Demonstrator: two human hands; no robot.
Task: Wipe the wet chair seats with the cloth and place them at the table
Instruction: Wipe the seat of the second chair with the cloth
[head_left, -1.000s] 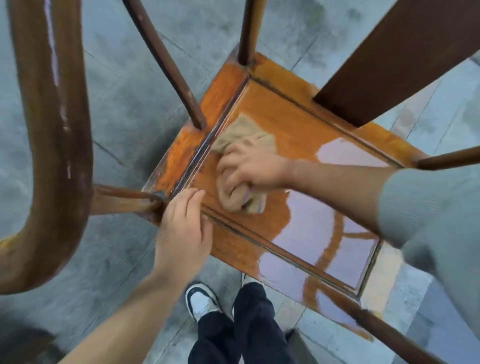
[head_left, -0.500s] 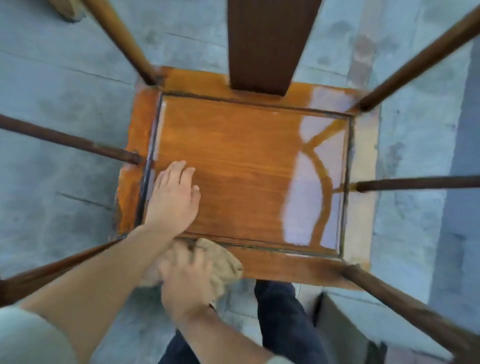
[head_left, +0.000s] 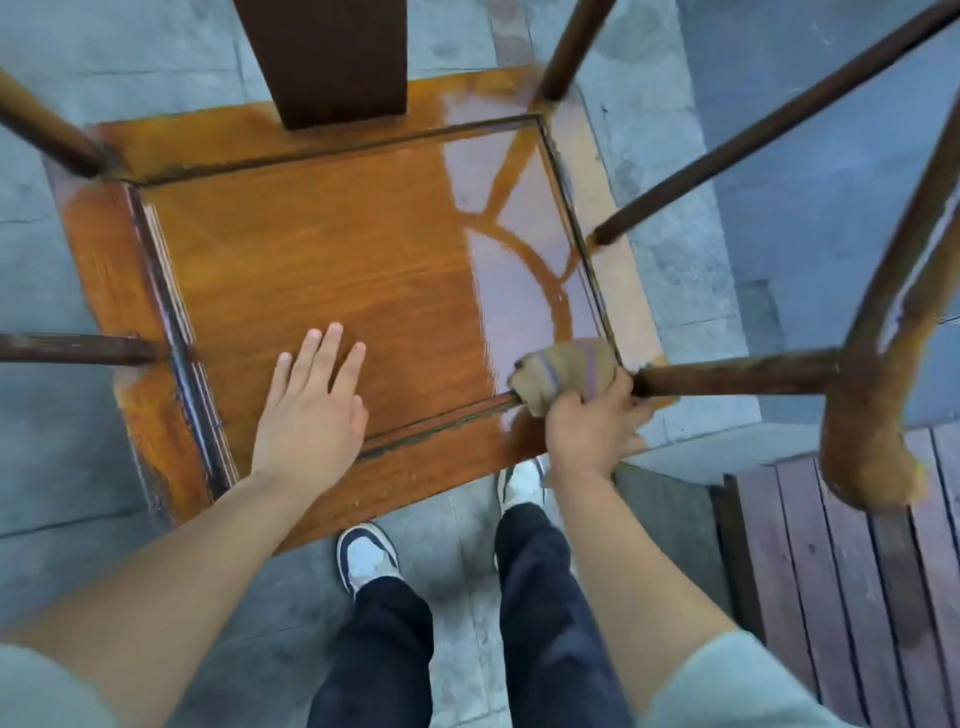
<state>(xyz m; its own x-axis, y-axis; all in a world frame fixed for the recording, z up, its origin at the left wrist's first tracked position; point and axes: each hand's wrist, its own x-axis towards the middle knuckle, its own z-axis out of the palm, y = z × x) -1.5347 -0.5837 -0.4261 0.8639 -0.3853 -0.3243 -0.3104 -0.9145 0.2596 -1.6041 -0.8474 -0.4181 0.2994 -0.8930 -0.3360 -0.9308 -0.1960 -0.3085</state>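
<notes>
The left hand (head_left: 311, 415) lies flat on the dry near-left area of the chair seat (head_left: 322, 260), fingers straight and slightly spread. The right hand (head_left: 592, 426) grips the bunched cloth (head_left: 563, 371), fingers curled around it, at the near-right corner of the seat, beside the wet, reflective strip along the right edge.

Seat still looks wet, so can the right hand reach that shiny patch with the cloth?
Probably yes: the right hand holds the cloth at the wet patch's near edge; nothing lies between.
</notes>
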